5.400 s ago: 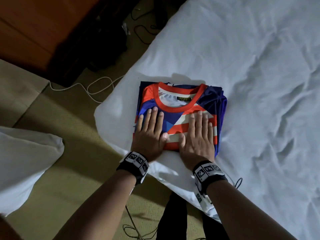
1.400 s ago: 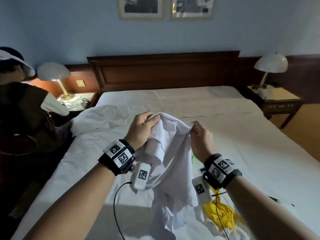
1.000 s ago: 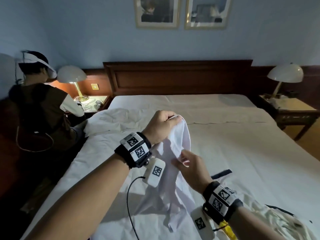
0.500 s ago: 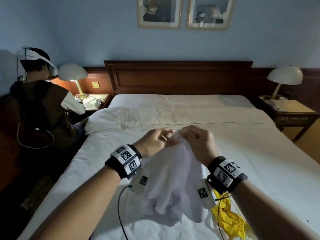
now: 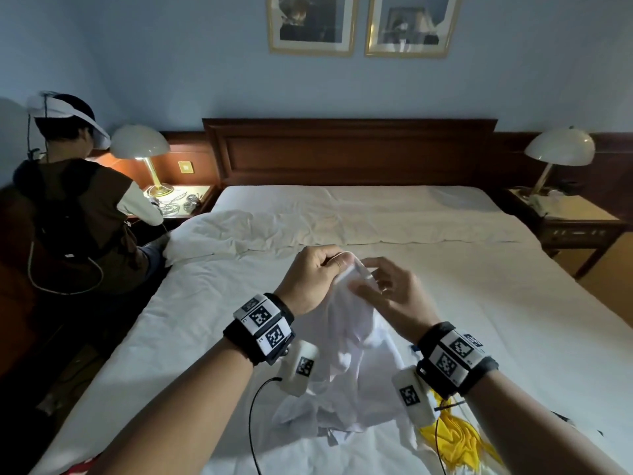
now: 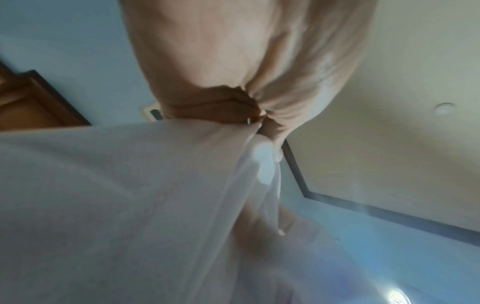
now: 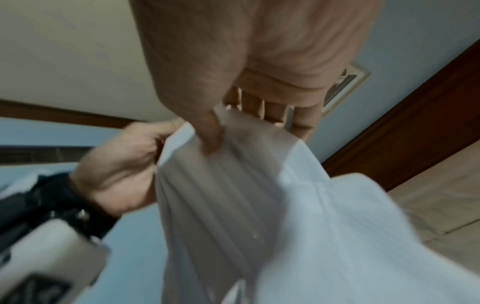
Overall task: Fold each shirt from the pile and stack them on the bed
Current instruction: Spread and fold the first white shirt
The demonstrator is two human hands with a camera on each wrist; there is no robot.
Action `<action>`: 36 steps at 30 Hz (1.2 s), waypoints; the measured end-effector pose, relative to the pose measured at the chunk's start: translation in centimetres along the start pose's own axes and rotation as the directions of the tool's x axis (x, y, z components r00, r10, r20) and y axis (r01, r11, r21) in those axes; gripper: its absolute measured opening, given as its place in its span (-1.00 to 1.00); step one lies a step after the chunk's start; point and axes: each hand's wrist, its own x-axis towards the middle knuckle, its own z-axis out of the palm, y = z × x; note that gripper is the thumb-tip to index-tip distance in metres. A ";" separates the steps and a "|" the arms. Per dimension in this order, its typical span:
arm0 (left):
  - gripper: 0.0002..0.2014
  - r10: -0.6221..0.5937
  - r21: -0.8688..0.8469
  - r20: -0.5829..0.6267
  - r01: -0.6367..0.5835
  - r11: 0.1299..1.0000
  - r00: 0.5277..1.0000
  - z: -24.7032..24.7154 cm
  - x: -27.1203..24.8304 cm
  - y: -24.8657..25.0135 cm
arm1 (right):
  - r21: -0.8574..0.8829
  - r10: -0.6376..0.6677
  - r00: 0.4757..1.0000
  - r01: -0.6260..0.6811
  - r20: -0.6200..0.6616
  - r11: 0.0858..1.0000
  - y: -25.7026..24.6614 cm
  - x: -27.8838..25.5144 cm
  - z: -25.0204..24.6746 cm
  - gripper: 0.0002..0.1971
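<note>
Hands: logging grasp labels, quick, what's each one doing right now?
Left hand: grips the white shirt at its top edge.
Right hand: thumb pinches the same shirt against its fingers.

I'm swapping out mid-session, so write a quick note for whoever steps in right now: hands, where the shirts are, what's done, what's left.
Left hand: pinches the top edge of the white shirt, held up over the bed.
Right hand: thumb and fingers on the same edge just beside it; blurred, so the grip is uncertain.
White shirt: hangs bunched, lower part resting on the sheet, not yet spread or folded.
Yellow garment: crumpled on the bed under the right wrist, unfolded.
Done: no folded stack shows in these views.
Left: spread and fold the white shirt, stack it, then the yellow one.
</note>
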 end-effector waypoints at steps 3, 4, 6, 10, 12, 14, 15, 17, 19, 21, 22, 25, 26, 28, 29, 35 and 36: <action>-0.76 0.103 0.053 0.035 -0.105 0.993 0.994 0.0 0.4 2.3 | -0.179 0.064 0.998 -0.064 -0.010 0.982 2.0 -0.4 0.6 -0.70; -0.77 0.134 0.067 -0.002 -0.133 0.989 0.991 -0.5 0.6 2.7 | -0.192 0.102 0.995 -0.103 -0.014 0.976 3.0 -0.7 0.5 -0.65; -0.74 0.173 0.124 -0.179 -0.152 0.981 0.969 -2.7 1.0 2.4 | -0.210 0.171 0.985 -0.172 -0.020 0.962 5.1 -1.7 -0.3 -0.57; -0.74 0.137 0.480 -0.423 0.093 0.872 0.896 -8.3 -0.4 -2.1 | -0.262 0.248 0.965 -0.263 -0.087 0.928 8.2 -3.6 -2.4 -0.52; -0.95 -0.067 0.551 -0.365 0.273 0.789 0.929 -7.8 -2.2 -3.9 | -0.223 0.243 0.968 -0.252 -0.068 0.942 7.7 -3.3 -2.7 -0.71; -0.61 -0.172 0.548 -0.204 0.258 0.796 0.964 -5.1 -3.7 -4.5 | -0.204 0.179 0.984 -0.176 -0.004 0.963 5.7 -2.4 -2.1 -0.81; -0.40 -0.199 0.513 -0.105 0.225 0.829 0.974 -3.4 -4.2 -4.5 | -0.193 0.150 0.988 -0.141 0.029 0.971 4.5 -1.9 -1.5 -0.81; -0.22 -0.198 0.421 0.079 0.147 0.895 0.977 0.1 -4.6 -4.0 | -0.132 0.128 0.990 -0.119 0.065 0.984 2.8 -1.0 -0.2 -0.81; -0.58 -0.139 0.289 0.122 0.099 0.952 0.983 2.6 -4.4 -4.0 | -0.093 0.122 0.991 -0.117 0.052 0.989 2.0 -0.5 0.7 -0.83; -0.89 -0.124 0.154 0.015 0.120 0.981 0.992 3.1 -3.8 -4.2 | -0.087 0.130 0.991 -0.129 0.012 0.988 2.6 -0.5 0.7 -0.87; -0.85 -0.137 0.087 -0.035 0.140 0.986 0.990 2.9 -3.4 -4.3 | -0.078 0.151 0.988 -0.151 -0.009 0.985 3.2 -0.8 0.5 -0.91; -0.67 -0.170 -0.060 -0.103 0.164 0.985 0.980 1.5 -2.8 -3.7 | -0.102 0.213 0.976 -0.216 -0.035 0.971 5.5 -2.2 0.2 -0.69; -0.64 -0.172 -0.089 -0.116 0.162 0.983 0.978 1.2 -2.7 -3.5 | -0.105 0.224 0.974 -0.226 -0.031 0.968 6.1 -2.8 0.2 -0.58; -0.67 -0.197 -0.155 -0.145 0.174 0.972 0.970 0.5 -2.4 -3.1 | -0.064 0.229 0.973 -0.230 -0.027 0.971 6.7 -3.8 0.5 -0.52; -0.70 -0.207 -0.189 -0.166 0.174 0.966 0.964 0.2 -2.3 -3.2 | -0.006 0.251 0.967 -0.252 -0.036 0.968 6.9 -4.2 0.5 -0.54; -0.85 -0.293 -0.230 -0.133 0.258 0.938 0.947 -0.8 -2.5 -5.3 | 0.518 0.466 0.881 -0.362 -0.082 0.775 6.9 -4.6 1.1 -0.58; -0.87 -0.323 -0.222 -0.102 0.295 0.929 0.941 -0.7 -2.7 -5.4 | 0.587 0.505 0.858 -0.362 -0.094 0.724 6.7 -4.2 1.1 -0.61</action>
